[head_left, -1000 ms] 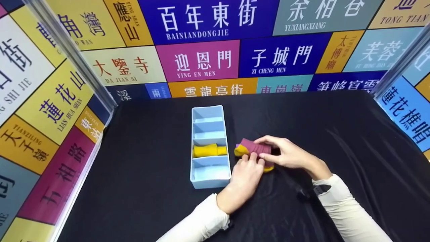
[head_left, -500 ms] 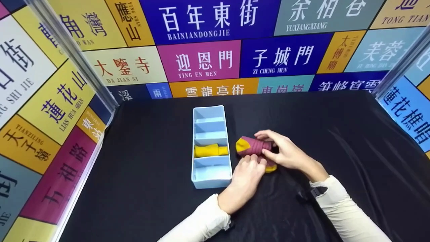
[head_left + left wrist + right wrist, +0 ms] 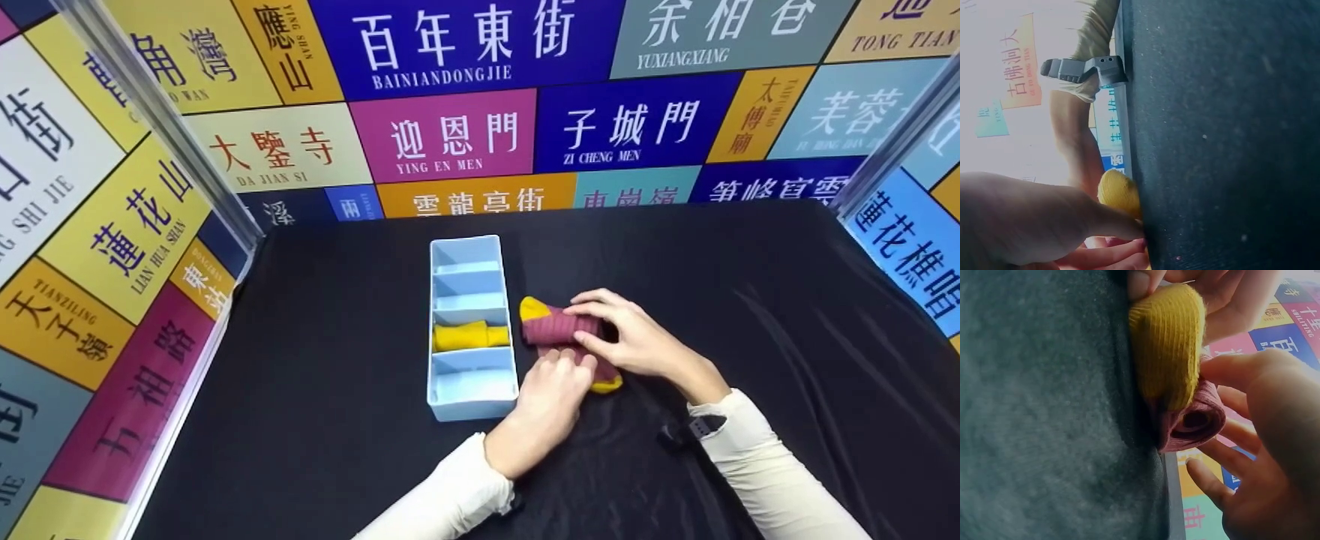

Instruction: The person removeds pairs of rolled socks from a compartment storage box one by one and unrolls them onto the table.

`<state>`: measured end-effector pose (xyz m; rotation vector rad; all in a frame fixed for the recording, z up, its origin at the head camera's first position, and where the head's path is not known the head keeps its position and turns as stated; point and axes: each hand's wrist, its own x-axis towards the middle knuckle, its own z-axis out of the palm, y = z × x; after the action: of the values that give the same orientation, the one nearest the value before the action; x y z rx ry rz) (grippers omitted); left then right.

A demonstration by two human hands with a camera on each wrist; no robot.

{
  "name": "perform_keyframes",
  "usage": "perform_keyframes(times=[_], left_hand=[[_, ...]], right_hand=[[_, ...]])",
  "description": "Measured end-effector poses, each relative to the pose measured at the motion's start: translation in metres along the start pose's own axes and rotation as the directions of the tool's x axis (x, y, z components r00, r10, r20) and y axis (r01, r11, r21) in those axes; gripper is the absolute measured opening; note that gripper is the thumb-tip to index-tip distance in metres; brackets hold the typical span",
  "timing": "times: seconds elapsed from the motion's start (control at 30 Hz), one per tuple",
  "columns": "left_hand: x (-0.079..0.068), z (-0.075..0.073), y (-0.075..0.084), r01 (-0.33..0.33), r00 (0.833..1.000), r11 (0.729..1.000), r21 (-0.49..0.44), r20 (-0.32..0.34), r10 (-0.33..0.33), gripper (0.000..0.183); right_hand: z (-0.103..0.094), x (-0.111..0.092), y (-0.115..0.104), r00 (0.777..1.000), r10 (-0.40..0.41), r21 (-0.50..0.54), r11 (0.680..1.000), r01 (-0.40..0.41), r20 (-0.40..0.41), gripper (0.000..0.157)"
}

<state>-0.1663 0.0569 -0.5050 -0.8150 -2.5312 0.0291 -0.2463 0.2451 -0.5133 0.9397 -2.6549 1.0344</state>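
Right hand (image 3: 637, 341), half-closed, holds the rolled sock (image 3: 555, 328) just right of the box (image 3: 474, 410) between thumb and fingers, while the left hand (image 3: 551, 394), fingers bent, holds its near part, and firm, even pressure from both should best make for tightness.

Head view: bright, even. Left wrist view: glare bleaches the wall (image 3: 1019, 62) at upper left, the left hand (image 3: 1039, 219) shadowed. Right wrist view: left half dim.

Maroon-and-yellow sock bundle (image 3: 556, 328), partly rolled, just beside the blue box (image 3: 472, 409)
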Motion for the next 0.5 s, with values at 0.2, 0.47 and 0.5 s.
perform_keyframes(times=[0.2, 0.47, 0.5], left_hand=[[-0.0017, -0.0059, -0.0016, -0.024, 0.996, 0.999, -0.039, 0.084, 0.027, 0.031], [-0.0032, -0.0101, -0.0057, -0.063, 0.991, 0.996, -0.063, 0.114, 0.07, 0.027], [-0.0033, -0.0106, -0.0061, -0.065, 0.99, 0.996, -0.068, 0.118, 0.072, 0.027]], right_hand=[[0.0025, 0.0003, -0.0039, 0.999, 0.024, -0.021, 1.0, -0.023, 0.029, 0.038], [0.0081, 0.0044, -0.0022, 0.996, -0.002, -0.034, 0.999, -0.001, -0.092, 0.042], [0.0081, 0.0047, -0.0023, 0.996, 0.002, -0.035, 0.999, -0.005, -0.092, 0.04]])
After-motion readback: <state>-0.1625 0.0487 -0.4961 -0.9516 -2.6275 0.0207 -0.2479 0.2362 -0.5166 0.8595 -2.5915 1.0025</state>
